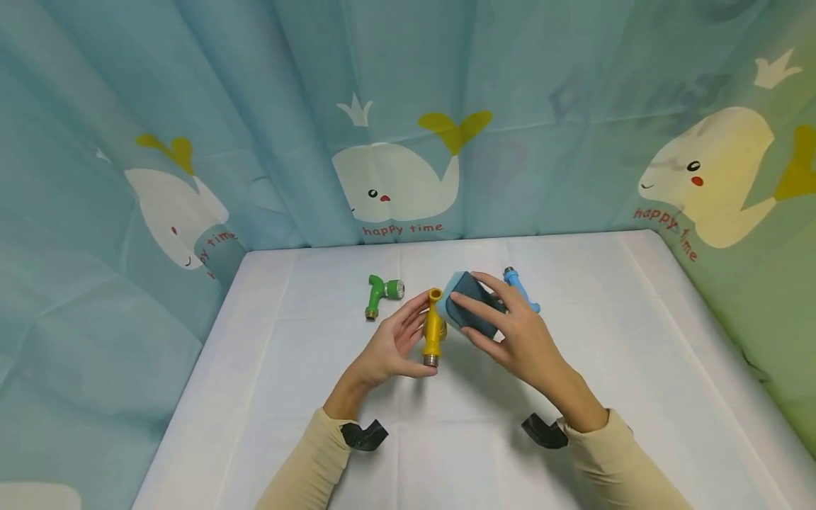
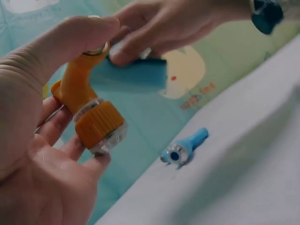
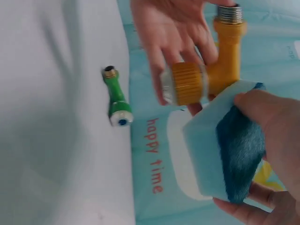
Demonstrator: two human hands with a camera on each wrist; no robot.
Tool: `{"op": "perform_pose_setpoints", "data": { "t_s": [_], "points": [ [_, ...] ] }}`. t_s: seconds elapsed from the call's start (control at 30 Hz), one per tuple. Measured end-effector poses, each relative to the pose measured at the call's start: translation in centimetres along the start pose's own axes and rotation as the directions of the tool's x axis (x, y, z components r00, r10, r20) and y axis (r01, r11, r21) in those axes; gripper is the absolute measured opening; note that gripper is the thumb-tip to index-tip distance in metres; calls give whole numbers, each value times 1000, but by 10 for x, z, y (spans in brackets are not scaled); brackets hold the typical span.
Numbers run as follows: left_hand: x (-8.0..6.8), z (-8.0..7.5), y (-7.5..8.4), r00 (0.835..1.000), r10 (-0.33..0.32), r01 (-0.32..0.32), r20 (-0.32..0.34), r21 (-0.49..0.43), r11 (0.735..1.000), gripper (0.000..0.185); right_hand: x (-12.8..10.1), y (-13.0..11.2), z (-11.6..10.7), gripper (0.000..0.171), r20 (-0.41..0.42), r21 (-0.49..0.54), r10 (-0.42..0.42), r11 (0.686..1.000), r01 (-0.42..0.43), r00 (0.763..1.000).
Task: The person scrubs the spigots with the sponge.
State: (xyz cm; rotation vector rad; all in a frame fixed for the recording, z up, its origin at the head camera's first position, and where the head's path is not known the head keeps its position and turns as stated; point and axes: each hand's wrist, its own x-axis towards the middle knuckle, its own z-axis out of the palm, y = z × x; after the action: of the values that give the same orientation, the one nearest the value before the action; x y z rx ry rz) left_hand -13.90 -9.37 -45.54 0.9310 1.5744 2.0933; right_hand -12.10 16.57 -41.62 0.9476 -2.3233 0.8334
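The yellow nozzle (image 1: 434, 327) is pinched end to end above the table (image 1: 637, 397) by the left hand (image 1: 390, 348), thumb and fingers curled onto it. A blue sponge (image 1: 470, 304), clasped in the right hand (image 1: 519, 336), is pressed against its upper part. A green nozzle (image 1: 381, 294) lies beyond the left hand, a blue nozzle (image 1: 521, 289) just behind the right.

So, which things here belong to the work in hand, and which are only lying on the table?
In the work:
- yellow nozzle, held by the left hand
- blue sponge, held against it by the right hand

Only lying about:
- green nozzle
- blue nozzle
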Motion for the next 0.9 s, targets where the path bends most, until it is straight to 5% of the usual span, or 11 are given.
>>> {"op": "perform_pose_setpoints", "data": {
  "t_s": [0.17,0.33,0.47,0.67,0.9],
  "points": [
    [-1,2,2,1000,8,-3,-18,267,964,111,9,0,-6,48,44,-13,-14,1000,14,999],
    [-4,3,0,1000,13,2,-26,508,861,108,14,2,-10,54,118,-99,12,995,0,993],
    [-5,1,-2,999,8,14,-34,604,797,109,13,3,-12,54,131,-108,32,994,-18,991],
    [-4,0,1,1000,13,1,-23,522,853,109,15,5,-12,54,118,-99,36,995,-24,992],
    [-3,-1,1,999,17,6,-44,475,880,109,11,7,-7,56,99,-46,29,999,-24,995]
  ]
}}
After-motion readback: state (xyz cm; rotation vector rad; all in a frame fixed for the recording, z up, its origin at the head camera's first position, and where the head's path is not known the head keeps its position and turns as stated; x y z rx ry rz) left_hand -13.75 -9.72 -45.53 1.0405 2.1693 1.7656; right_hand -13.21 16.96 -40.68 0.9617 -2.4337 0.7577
